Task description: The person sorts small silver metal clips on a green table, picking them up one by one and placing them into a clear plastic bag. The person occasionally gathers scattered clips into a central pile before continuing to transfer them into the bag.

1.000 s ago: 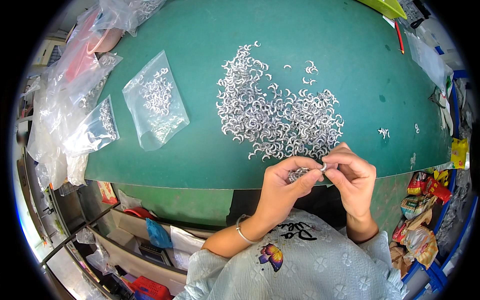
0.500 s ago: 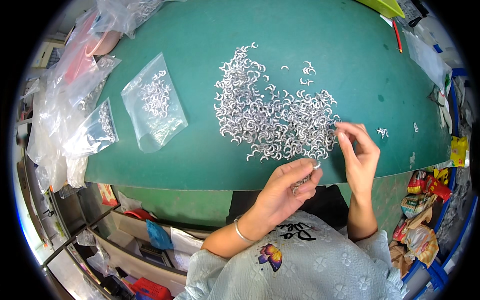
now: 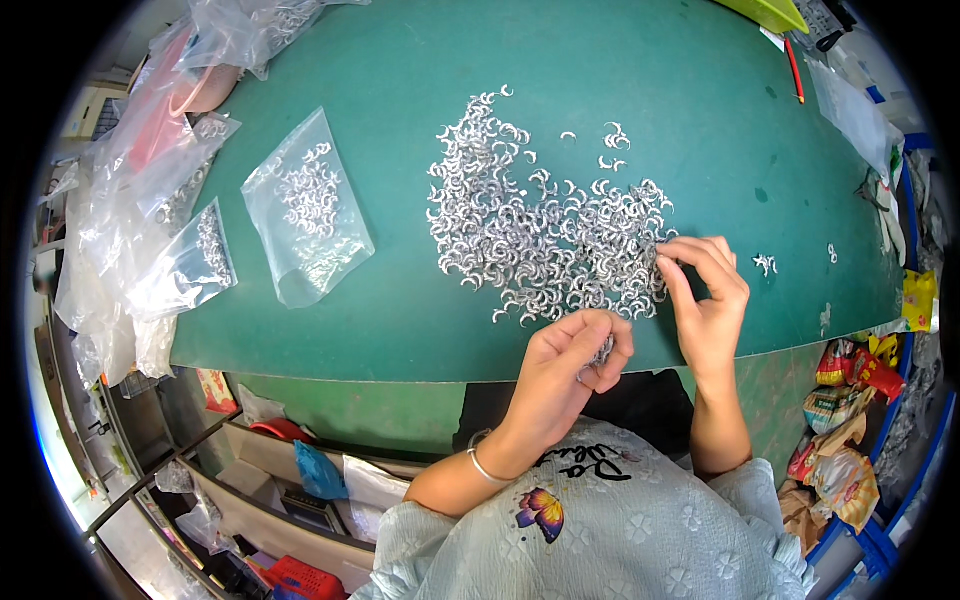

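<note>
A wide heap of small silvery crescent-shaped pieces (image 3: 540, 235) covers the middle of the green table (image 3: 400, 340). My left hand (image 3: 580, 360), a bangle on its wrist, is closed around several of these crescents (image 3: 603, 350) at the heap's near edge. At the right edge of the heap, my right hand (image 3: 708, 285) has thumb and forefinger brought together at the outermost pieces. What lies between those fingertips, if anything, is too small to make out.
To the left lies a clear plastic bag (image 3: 310, 210) with crescents inside. More plastic bags (image 3: 130, 230) and a pink basin (image 3: 210, 88) crowd the far left. Small clusters of pieces (image 3: 765, 264) sit at the right. A red pen (image 3: 795, 72) and green tray (image 3: 765, 12) are at far right.
My right hand has shifted slightly left, its fingertips now closer together at the heap. My left hand has moved a little left, and the crescent at its fingertips no longer shows.
</note>
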`<state>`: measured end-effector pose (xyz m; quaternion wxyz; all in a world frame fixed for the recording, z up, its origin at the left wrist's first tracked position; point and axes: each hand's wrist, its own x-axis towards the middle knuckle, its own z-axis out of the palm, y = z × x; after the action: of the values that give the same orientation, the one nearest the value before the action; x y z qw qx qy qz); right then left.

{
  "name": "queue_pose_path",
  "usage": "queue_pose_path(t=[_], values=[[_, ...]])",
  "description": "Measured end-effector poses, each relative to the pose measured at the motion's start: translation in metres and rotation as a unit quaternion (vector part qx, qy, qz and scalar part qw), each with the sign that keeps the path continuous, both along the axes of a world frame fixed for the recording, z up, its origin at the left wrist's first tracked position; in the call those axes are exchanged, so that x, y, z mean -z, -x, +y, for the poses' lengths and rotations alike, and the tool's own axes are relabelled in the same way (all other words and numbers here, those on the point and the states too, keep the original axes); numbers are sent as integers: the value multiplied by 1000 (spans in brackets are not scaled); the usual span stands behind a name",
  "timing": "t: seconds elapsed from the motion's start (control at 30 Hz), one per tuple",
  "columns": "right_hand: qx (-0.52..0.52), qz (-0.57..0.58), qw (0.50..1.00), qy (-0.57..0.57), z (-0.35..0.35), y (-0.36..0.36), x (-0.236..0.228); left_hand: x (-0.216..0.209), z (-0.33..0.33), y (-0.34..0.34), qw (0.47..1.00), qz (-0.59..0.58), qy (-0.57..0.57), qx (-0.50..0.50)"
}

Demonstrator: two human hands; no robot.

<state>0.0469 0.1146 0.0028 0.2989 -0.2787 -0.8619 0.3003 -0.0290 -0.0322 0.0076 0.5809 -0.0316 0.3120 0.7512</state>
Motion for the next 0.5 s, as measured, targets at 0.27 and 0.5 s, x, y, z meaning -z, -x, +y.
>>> queue_pose_path(t=[0.27,0.5], values=[[31,4,999,-38,-2,-4,-1,2,4,-4,998,50,21,-16],[-5,11,1000,12,-5,-8,-19,4,3,-4,999,31,31,-20]])
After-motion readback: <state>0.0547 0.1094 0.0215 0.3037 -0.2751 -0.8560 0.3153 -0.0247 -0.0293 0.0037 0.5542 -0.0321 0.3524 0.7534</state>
